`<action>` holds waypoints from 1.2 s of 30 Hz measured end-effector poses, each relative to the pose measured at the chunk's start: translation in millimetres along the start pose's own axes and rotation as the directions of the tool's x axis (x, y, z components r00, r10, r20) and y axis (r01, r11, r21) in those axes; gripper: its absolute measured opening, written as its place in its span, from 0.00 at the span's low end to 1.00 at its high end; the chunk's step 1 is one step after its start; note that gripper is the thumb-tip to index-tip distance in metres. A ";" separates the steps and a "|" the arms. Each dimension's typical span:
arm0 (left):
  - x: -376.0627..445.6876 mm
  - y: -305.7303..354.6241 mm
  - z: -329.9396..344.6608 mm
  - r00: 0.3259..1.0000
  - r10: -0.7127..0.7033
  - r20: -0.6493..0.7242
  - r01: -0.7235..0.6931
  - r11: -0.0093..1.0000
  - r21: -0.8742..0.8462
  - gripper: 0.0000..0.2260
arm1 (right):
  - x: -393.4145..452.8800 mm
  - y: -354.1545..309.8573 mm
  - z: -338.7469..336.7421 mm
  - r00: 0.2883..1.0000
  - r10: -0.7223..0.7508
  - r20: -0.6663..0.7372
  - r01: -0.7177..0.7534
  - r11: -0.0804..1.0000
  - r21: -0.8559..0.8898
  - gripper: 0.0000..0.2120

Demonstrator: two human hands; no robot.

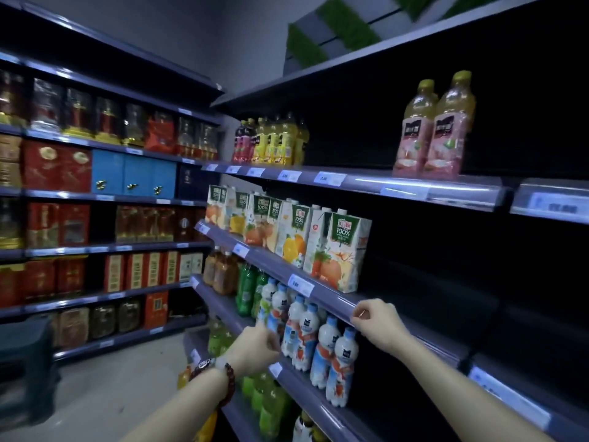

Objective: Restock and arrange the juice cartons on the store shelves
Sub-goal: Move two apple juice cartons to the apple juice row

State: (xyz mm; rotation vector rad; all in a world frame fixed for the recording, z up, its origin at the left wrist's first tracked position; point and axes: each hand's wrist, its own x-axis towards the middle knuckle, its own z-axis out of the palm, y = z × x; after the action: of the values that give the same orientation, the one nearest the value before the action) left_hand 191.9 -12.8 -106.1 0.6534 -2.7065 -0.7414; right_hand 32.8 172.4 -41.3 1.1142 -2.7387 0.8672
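Observation:
A row of juice cartons (287,231) with green "100%" labels and fruit pictures stands on the middle shelf (322,295) of the right-hand rack. The nearest carton (345,250) shows oranges and sits at the row's right end. My right hand (374,319) is just below and right of that carton, fingers curled against the shelf's front rail, holding nothing. My left hand (255,347), with bead bracelets on the wrist, hovers lower, in front of the white bottles, fingers loosely curled and empty.
White-and-blue bottles (318,342) and green bottles (247,290) fill the shelf below. Two pink drink bottles (433,129) and yellow bottles (277,141) stand on the shelf above. The rack's right part is dark and bare. Boxed goods line the left rack (105,199). A dark stool (25,371) stands at left.

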 end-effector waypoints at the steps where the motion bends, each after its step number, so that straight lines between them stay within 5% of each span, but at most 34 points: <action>1: 8.1 -9.3 -0.8 1.000 0.004 0.006 -0.004 1.000 -0.012 0.08 | 9.8 -0.5 4.1 0.999 0.022 -0.030 -0.022 1.000 0.012 0.06; 10: 117.5 -42.4 -26.8 0.999 0.016 0.037 -0.012 0.993 -0.115 0.08 | 109.7 11.7 27.5 0.925 0.245 -0.291 -0.217 0.968 0.124 0.07; 13: 158.7 -30.8 -34.9 0.995 0.093 0.036 -0.089 0.991 -0.099 0.08 | 140.4 22.8 24.4 0.881 0.322 -0.347 -0.289 0.947 0.144 0.17; 18: 217.3 -3.0 -42.0 0.980 0.172 -0.098 -0.185 0.971 -0.149 0.10 | 169.8 38.4 23.3 0.881 0.340 -0.328 -0.239 0.920 0.309 0.37; 29: 288.1 39.5 -14.5 0.961 0.069 -0.269 -0.179 0.894 -0.411 0.32 | 196.1 30.9 52.4 0.893 0.343 -0.291 -0.118 0.803 0.583 0.33; 36: 307.8 37.8 -2.5 0.930 0.053 -0.365 -0.233 0.851 -0.471 0.24 | 189.1 37.4 35.3 0.919 0.316 -0.234 -0.134 0.811 0.569 0.39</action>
State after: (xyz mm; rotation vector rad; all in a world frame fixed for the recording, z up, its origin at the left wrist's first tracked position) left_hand -86.8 -134.1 -44.8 0.3920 -2.0858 -1.1271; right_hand -125.9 57.5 -40.2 0.6008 -2.4343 1.7731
